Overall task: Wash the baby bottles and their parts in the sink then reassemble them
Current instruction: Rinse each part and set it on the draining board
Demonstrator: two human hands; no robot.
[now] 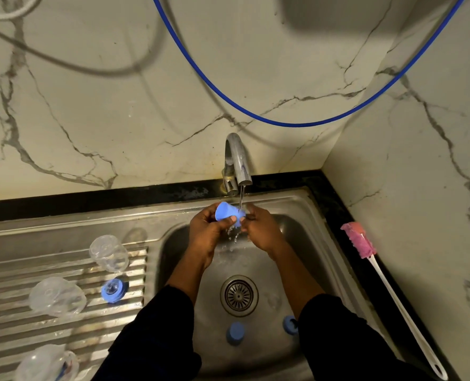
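Under the running tap (238,163) my left hand (207,229) grips a blue bottle cap (227,213), and my right hand (258,229) pinches its other end. Water falls off them into the steel sink (305,243). A second blue cap (235,333) and a blue ring (290,324) lie on the sink floor near the drain (238,295). On the ribbed drainboard (13,331) to the left lie three clear bottles (108,253), (57,296), (46,362) and a blue ring with a teat (114,289).
A pink bottle brush with a long white handle (387,287) lies on the black counter edge to the right of the sink. A blue hose (297,123) and grey cables hang in front of the marble wall above the tap.
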